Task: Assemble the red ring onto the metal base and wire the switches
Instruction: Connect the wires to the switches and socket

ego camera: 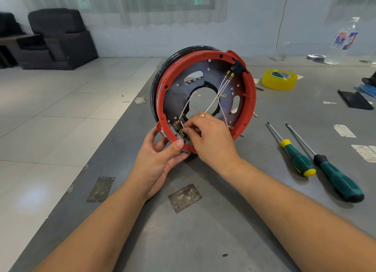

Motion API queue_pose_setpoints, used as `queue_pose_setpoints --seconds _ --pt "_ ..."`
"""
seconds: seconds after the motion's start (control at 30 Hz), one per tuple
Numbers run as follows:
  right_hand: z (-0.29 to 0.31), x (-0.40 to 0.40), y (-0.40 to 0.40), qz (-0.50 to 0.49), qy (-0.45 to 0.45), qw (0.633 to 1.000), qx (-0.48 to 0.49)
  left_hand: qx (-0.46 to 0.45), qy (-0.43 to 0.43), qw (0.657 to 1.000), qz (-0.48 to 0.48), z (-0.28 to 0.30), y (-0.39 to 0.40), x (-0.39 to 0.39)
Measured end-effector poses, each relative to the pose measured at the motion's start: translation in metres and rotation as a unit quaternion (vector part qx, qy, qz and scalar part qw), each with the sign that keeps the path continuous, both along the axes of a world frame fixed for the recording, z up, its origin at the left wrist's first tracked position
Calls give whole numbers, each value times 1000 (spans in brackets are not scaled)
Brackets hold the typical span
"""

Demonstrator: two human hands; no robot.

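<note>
Red ring [251, 100] seated on metal base [179, 92], tilted up on grey surface [203, 231], centre. Left hand [156, 159] gripping ring's near rim; right hand [209, 137] pinching white wire [183, 127] at brass switch terminals [179, 130]. Right: two green screwdrivers [317, 162], yellow tape roll [279, 79]. Far right: clear bottle [343, 41], label unreadable. Far left: dark armchair [59, 37].

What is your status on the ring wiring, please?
Left hand grips red ring rim. Right hand pinches white wire at lower switch. Screwdrivers idle alongside.
</note>
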State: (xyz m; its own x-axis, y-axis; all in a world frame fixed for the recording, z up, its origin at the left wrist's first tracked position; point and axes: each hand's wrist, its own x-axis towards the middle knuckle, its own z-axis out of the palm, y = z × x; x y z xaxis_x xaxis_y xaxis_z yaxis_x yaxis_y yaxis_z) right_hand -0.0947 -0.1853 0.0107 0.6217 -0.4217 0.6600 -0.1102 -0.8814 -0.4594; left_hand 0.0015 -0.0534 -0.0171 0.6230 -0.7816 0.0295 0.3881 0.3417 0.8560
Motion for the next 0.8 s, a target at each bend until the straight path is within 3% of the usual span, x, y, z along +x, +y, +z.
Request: queue_pose_setpoints --seconds 0.2,0.43,0.8 --pt "0 -3 -6 8 -9 999 31 -6 -1 1000 -26 2 1 2" --pt "8 -9 -19 43 -27 989 137 1 -22 1000 -15 4 5 11" --pt "7 -7 -19 47 2 994 99 21 -88 996 3 1 1 10"
